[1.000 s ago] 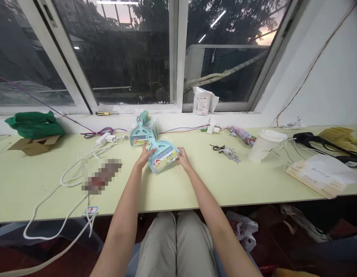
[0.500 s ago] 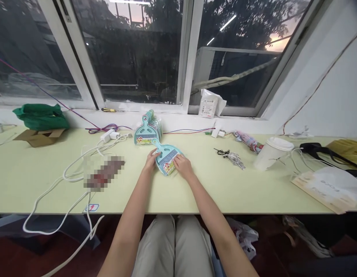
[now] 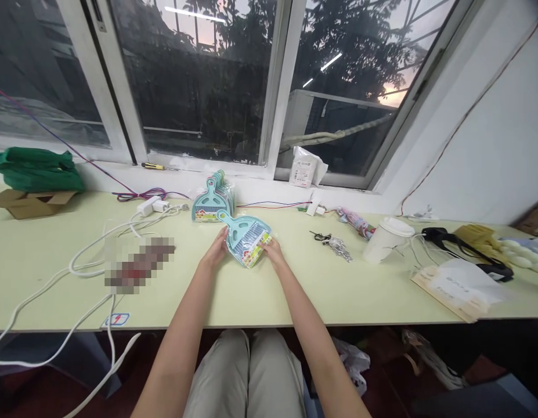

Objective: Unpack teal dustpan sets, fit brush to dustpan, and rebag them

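Note:
A light-blue mini dustpan and brush set (image 3: 241,233) in clear wrapping is held tilted just above or against the table, its handle pointing up and left. My left hand (image 3: 215,248) grips its left edge, with the fingers partly hidden behind it. On the opposite side, my right hand (image 3: 273,252) pinches the lower right edge beside the colourful label. Behind the held set, a row of similar wrapped dustpan sets (image 3: 210,201) stands upright near the window wall, its front one partly overlapped by the held handle.
White cables (image 3: 83,255) and a pixelated patch lie on the left, near a cardboard box (image 3: 31,203) under green cloth. Rightward are keys (image 3: 338,248), a white lidded cup (image 3: 388,239) and a paper packet (image 3: 455,287). The table's front edge (image 3: 260,326) runs above my lap.
The view has turned a little, shifting most things leftward. My left hand's fingers have moved off the dustpan's front to its edge, and my right hand has drawn back toward the right edge, exposing more label.

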`<act>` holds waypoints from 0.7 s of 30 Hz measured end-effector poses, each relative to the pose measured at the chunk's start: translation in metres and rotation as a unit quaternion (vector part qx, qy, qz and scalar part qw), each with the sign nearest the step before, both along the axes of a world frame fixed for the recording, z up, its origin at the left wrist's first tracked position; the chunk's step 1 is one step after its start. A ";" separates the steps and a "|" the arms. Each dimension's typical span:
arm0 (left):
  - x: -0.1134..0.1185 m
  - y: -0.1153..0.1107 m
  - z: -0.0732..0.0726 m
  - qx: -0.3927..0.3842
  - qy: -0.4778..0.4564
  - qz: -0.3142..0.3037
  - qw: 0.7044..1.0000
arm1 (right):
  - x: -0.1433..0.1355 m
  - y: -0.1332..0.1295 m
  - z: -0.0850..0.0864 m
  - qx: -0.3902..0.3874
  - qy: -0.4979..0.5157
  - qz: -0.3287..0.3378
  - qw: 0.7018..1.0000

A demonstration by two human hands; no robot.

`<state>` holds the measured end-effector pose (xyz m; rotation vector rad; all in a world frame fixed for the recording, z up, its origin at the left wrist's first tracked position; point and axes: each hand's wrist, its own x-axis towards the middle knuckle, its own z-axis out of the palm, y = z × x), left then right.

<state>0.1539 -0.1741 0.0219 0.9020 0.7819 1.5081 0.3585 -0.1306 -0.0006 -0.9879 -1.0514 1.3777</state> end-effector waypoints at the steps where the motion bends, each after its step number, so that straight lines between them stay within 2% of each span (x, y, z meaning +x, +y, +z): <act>1: 0.001 -0.001 -0.001 -0.003 0.018 -0.022 1.000 | 0.003 0.001 0.000 -0.019 0.017 -0.003 1.000; 6: -0.002 -0.002 -0.009 -0.029 0.142 -0.088 0.986 | 0.021 0.004 0.004 -0.052 0.060 -0.035 0.996; 9: -0.005 0.000 -0.013 -0.016 0.202 -0.113 0.973 | 0.030 0.004 0.011 -0.048 0.053 -0.014 0.997; 12: -0.002 0.001 -0.016 -0.017 0.224 -0.112 0.968 | 0.036 0.005 0.016 -0.033 0.038 0.000 0.999; 15: 0.001 0.001 -0.015 -0.026 0.206 -0.062 0.976 | 0.043 0.007 0.018 -0.019 0.037 0.013 0.999; 17: -0.001 0.000 -0.012 -0.027 0.191 -0.007 0.981 | 0.051 0.010 0.018 -0.011 0.043 0.018 0.999; 19: -0.009 -0.002 -0.006 -0.025 0.167 0.086 0.982 | 0.060 0.014 0.017 0.003 0.062 0.003 0.998; 21: -0.024 -0.006 0.001 -0.038 0.129 0.187 0.973 | 0.068 0.018 0.014 0.020 0.097 -0.040 0.994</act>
